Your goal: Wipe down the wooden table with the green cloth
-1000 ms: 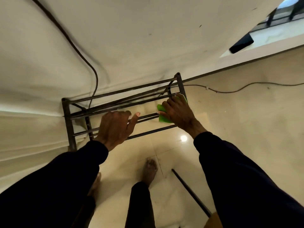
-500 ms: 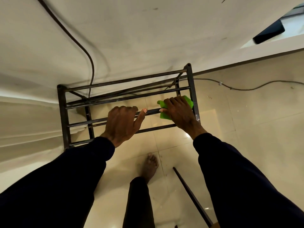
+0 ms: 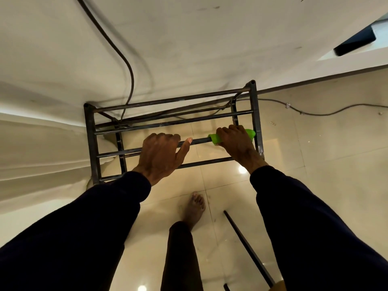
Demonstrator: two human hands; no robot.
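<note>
Fingers [image 3: 231, 131] of the right hand [image 3: 238, 144] clasp the bright green cloth [image 3: 214, 140] round the middle bar [image 3: 199, 140] of the dark metal frame [image 3: 90, 143], at its 3 o'clock end; the left hand [image 3: 161, 153] grips bare bar. Risk — cloth jamming against the upright [image 3: 256, 114], or the frame tipping.

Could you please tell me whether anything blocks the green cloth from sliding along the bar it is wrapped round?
Yes: the left hand grips that same bar, left of the green cloth held by the right hand. Rightward, the rack's upright post stands close beside it.
</note>
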